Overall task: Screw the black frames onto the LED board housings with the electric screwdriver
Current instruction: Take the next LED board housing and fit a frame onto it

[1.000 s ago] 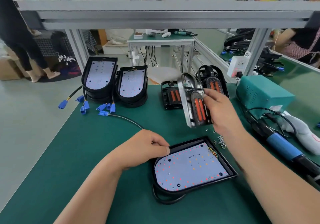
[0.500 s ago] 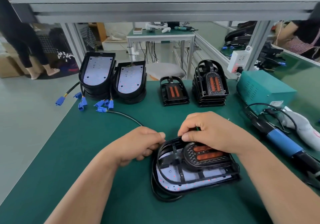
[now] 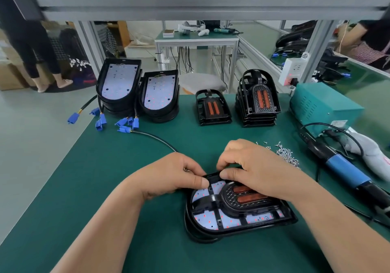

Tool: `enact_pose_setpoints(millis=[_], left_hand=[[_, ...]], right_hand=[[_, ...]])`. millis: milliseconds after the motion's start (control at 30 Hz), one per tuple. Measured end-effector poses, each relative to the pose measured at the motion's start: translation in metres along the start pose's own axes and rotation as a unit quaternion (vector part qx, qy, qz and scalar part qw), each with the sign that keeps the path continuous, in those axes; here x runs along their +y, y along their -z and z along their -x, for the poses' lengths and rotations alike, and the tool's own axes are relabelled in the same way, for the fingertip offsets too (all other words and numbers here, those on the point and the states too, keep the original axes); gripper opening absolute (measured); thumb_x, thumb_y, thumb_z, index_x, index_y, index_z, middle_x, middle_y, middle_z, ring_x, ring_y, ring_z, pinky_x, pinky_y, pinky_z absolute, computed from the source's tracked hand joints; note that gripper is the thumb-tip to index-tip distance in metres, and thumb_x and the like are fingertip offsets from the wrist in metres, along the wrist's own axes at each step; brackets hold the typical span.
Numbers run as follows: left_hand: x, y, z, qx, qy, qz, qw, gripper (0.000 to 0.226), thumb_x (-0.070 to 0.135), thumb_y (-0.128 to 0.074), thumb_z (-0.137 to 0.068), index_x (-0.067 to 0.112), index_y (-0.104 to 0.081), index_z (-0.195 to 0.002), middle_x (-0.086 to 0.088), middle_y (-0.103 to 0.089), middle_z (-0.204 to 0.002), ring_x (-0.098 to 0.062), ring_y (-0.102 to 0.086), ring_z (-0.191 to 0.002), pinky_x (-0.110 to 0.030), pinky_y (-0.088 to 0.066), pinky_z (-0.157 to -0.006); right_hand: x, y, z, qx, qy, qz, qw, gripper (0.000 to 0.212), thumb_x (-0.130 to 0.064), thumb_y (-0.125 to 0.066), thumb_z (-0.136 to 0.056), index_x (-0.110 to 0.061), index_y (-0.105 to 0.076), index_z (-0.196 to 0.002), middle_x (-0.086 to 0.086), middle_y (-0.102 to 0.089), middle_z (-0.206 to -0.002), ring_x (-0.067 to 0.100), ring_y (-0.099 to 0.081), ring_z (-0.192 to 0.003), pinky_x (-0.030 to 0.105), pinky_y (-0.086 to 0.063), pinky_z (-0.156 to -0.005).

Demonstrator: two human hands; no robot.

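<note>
Frame: the black frame (image 3: 213,204) is sitting inside the LED board housing (image 3: 202,235) on the green mat (image 3: 105,188), right in front of the person. Its long axis is running left to right, with the rounded end pointing left.
Left hand: the left hand (image 3: 171,175) is gripping the housing's far left corner, fingers curled and thumb pressing the rim.
Right hand: the right hand (image 3: 255,171) is pinching the frame's far edge between thumb and curled fingers.
Screwdriver: the electric screwdriver (image 3: 346,168) is lying untouched off to the right, slanting far-left to near-right.
Screws: the loose screws (image 3: 285,154) are lying between the right hand and the tool.
Nearer hand: the right, by my reckoning.
</note>
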State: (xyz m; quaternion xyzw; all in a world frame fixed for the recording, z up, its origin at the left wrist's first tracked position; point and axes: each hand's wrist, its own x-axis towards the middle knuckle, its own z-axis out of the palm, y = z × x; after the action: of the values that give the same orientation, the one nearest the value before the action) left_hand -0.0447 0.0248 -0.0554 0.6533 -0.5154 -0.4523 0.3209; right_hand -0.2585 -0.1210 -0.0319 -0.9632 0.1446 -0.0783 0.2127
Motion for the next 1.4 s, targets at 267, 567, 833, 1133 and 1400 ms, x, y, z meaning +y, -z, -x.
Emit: enact_pose_setpoints(millis=[267,567,833,1133,1400], left_hand=[[0.000,-0.005,-0.001,0.006,0.012,0.023,1.000,0.029,0.034,-0.087,-0.077,0.010,-0.078,-0.092,-0.014,-0.052,-0.074,-0.023,-0.040,-0.073,-0.037,-0.029,-0.073],[0.002,-0.005,-0.001,0.011,0.001,0.040,0.999,0.029,0.035,-0.086,-0.074,0.012,-0.078,-0.089,-0.039,-0.068,-0.096,-0.023,-0.059,-0.080,-0.039,-0.043,-0.083],[0.001,-0.006,-0.001,0.014,0.010,0.032,0.999,0.035,0.044,-0.087,-0.070,0.015,-0.077,-0.087,-0.023,-0.068,-0.078,-0.019,-0.055,-0.074,-0.033,-0.041,-0.077],[-0.003,-0.003,-0.004,0.068,0.029,-0.008,0.997,0.029,0.045,-0.083,-0.070,0.020,-0.077,-0.083,0.010,-0.058,-0.061,-0.007,-0.039,-0.053,-0.023,-0.026,-0.047],[-0.007,-0.001,-0.008,0.058,0.035,-0.005,0.998,0.038,0.051,-0.085,-0.066,0.018,-0.076,-0.083,0.008,-0.050,-0.060,-0.009,-0.033,-0.051,-0.022,-0.023,-0.046]], right_hand=[[-0.006,-0.001,0.006,-0.018,-0.023,0.090,0.996,0.047,-0.066,-0.034,-0.102,-0.033,-0.065,-0.113,-0.014,-0.059,-0.102,0.008,-0.057,-0.099,0.038,-0.048,-0.092],[0.016,-0.009,0.035,-0.085,0.017,0.009,0.996,0.108,-0.101,-0.033,-0.077,-0.034,-0.038,-0.161,-0.027,-0.044,-0.130,-0.002,-0.037,-0.130,0.026,-0.032,-0.113],[0.022,-0.010,0.038,-0.022,-0.006,-0.086,0.996,0.103,-0.100,-0.040,-0.077,-0.033,-0.048,-0.155,-0.028,-0.051,-0.140,-0.001,-0.041,-0.140,0.019,-0.032,-0.115],[0.079,0.032,0.078,0.297,-0.229,-0.041,0.926,0.021,-0.042,-0.072,-0.093,-0.033,-0.073,-0.112,-0.018,-0.071,-0.106,-0.001,-0.063,-0.099,0.034,-0.049,-0.092],[0.114,0.040,0.129,0.219,-0.378,0.119,0.892,0.044,-0.047,-0.074,-0.091,-0.024,-0.067,-0.128,0.001,-0.058,-0.118,0.028,-0.052,-0.120,0.046,-0.049,-0.096]])
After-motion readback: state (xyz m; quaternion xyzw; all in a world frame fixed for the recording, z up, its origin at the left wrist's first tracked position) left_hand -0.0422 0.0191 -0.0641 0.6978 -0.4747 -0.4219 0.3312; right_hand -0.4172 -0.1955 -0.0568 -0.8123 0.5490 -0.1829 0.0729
